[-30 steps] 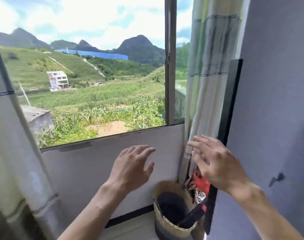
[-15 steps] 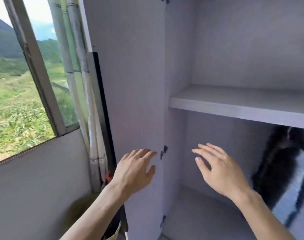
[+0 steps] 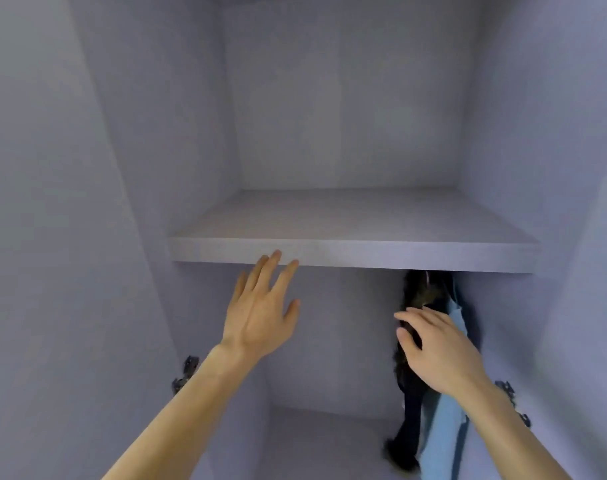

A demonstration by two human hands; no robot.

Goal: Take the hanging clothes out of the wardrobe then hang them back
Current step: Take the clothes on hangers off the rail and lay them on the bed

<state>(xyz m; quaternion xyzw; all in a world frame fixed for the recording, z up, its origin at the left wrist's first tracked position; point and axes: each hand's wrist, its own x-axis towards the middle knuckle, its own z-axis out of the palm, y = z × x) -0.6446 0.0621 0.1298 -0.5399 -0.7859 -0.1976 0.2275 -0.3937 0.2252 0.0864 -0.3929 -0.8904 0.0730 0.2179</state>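
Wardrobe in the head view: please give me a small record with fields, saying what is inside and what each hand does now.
wardrobe: open, interior visible
shelf: nothing visible on it
dark furry garment: hangs below the shelf, right side
light blue garment: hangs beside the dark one, further right
rail: hidden by the shelf
left hand: open, fingers straight, raised near the shelf edge; contact unclear
right hand: open, fingers at the dark furry garment, not gripping

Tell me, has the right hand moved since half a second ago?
Yes. The right hand has gone rightward below the shelf: it was clear of the dark garment, and now reaches in front of it.
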